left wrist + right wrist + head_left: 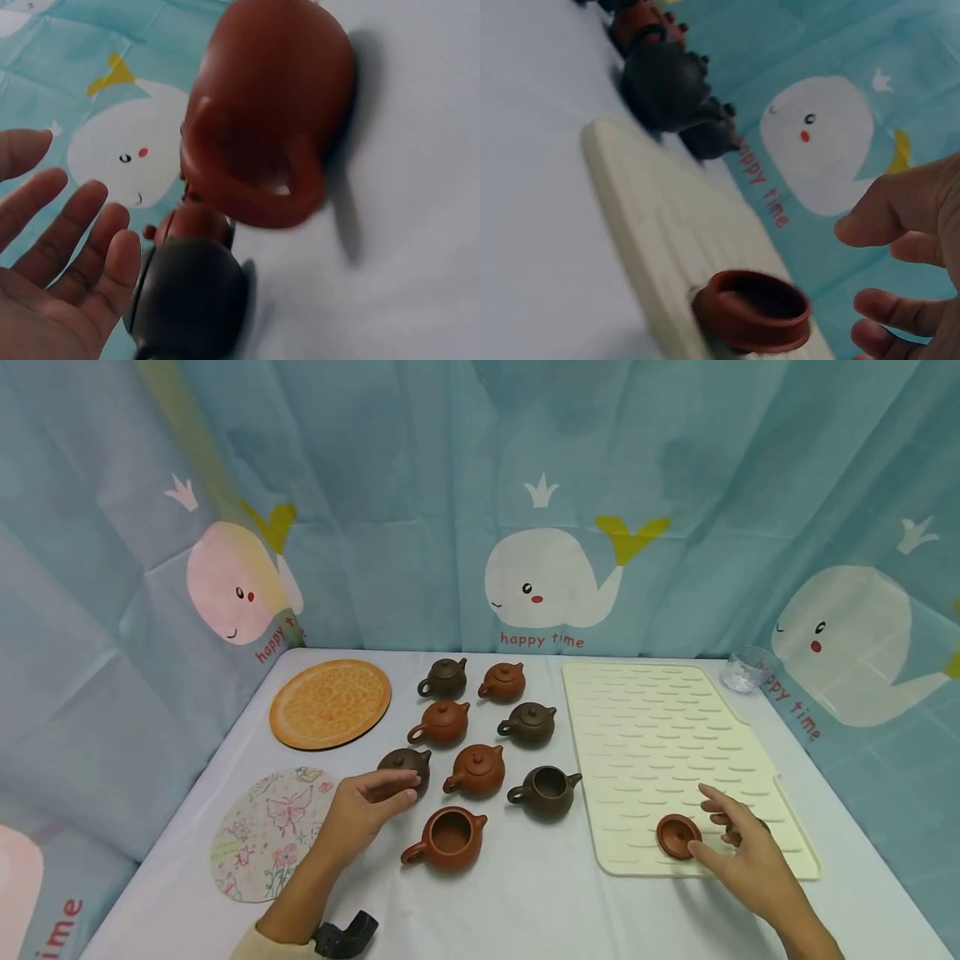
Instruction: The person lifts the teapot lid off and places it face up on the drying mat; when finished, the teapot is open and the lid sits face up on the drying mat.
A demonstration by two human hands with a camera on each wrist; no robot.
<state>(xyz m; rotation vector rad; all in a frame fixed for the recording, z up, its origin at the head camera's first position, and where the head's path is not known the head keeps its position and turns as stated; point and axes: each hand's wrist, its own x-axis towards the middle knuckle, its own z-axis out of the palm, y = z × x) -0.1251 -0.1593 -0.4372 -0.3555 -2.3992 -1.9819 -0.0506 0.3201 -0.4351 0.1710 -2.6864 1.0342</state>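
A: Your left hand [363, 814] is at the lidded dark pot [401, 760], fingers loosely spread, grasping nothing.

B: Your right hand [742, 858] is relaxed too, thumb near the red lid [677, 838], which lies upside down on the mat [652, 727]. Something dark [763, 828], probably another lid, sits half hidden behind those fingers.

A: To uncover the dark pot well, I'd pinch its knob from above and raise the lid straight, so the rim doesn't scrape.

B: And mind the open red pot [463, 857]; your left forearm could knock its handle.
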